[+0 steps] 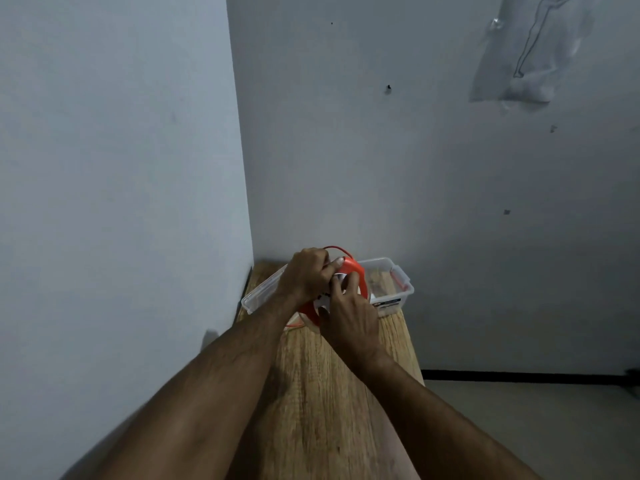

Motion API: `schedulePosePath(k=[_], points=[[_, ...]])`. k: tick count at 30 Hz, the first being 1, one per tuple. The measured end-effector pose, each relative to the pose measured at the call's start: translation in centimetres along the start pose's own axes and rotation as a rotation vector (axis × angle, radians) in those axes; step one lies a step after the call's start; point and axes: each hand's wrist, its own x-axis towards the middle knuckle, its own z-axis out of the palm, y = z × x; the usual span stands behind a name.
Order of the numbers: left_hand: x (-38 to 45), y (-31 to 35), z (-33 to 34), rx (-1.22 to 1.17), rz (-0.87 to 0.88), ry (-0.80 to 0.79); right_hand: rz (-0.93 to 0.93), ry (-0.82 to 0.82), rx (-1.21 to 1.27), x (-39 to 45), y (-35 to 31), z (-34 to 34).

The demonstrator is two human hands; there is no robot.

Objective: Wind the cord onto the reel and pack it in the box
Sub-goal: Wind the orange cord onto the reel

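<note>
An orange reel [356,271] with a white middle stands on edge above the far end of the wooden table [332,393], in front of a clear plastic box [398,289]. My left hand [306,275] grips the reel's top left rim, thumb over the edge. My right hand [349,310] holds the reel's near face, fingers curled at its white centre. A thin orange cord [337,248] arcs over the top of the reel, and a loop of it lies on the table under my left wrist. Much of the reel is hidden by my hands.
The table fills a corner, with one wall close on the left and another right behind the box. The table's right edge drops to a grey floor [536,427]. A clear plastic bag [526,57] hangs high on the back wall.
</note>
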Motion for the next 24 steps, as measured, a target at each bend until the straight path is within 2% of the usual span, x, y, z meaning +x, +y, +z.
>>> schedulePosePath(k=[8, 12, 14, 17, 20, 22, 24], points=[[-0.2, -0.5, -0.1, 0.017, 0.0, -0.016, 0.063, -0.025, 0.221, 1.1, 0.4, -0.3], [0.0, -0.6, -0.2, 0.028, -0.002, -0.029, 0.194, 0.012, 0.345, 1.1, 0.0, 0.0], [0.0, -0.5, -0.2, 0.036, -0.002, -0.007, 0.353, 0.1, 0.479, 1.3, -0.7, 0.3], [-0.1, -0.3, -0.1, 0.059, -0.001, 0.017, 0.705, 0.205, 0.726, 1.5, -1.9, 0.4], [-0.1, -0.1, 0.1, 0.092, 0.01, -0.012, 1.096, 0.155, 0.939, 1.9, -2.7, 0.1], [-0.2, 0.0, 0.3, 0.099, 0.014, -0.034, 1.306, 0.144, 1.181, 2.0, -2.9, 0.0], [-0.5, 0.2, 0.4, 0.099, 0.018, -0.045, 1.359, 0.099, 1.514, 2.0, -3.1, -0.2]])
